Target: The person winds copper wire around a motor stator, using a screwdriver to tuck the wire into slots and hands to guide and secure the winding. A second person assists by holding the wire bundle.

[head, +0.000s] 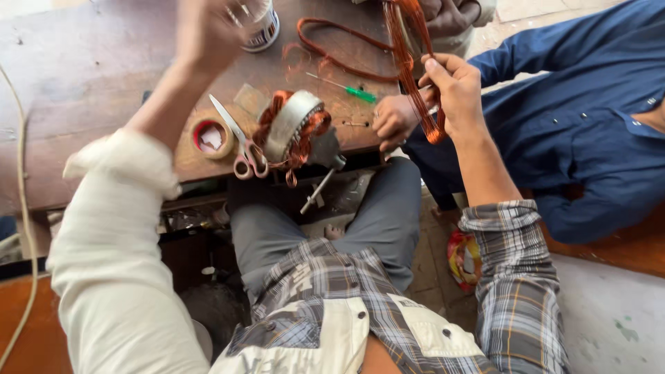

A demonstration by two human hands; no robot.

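Observation:
My right hand (454, 86) is shut on a long loop of copper wire (405, 48) that hangs over the wooden table's (90, 76) right edge. A co-worker in a blue shirt (589, 118) holds the same loop lower down with one hand (393, 119). My left hand (208, 28) is raised and blurred at the top, next to a white round container (263, 28); its grip is unclear. A metal motor stator with copper windings (291, 128) lies near the table's front edge between my arms.
Scissors with pink handles (239, 142) and a roll of brown tape (211, 136) lie left of the stator. A green-handled screwdriver (353, 90) and a second copper loop (332, 48) lie behind it. A cord (21, 173) runs down the left side.

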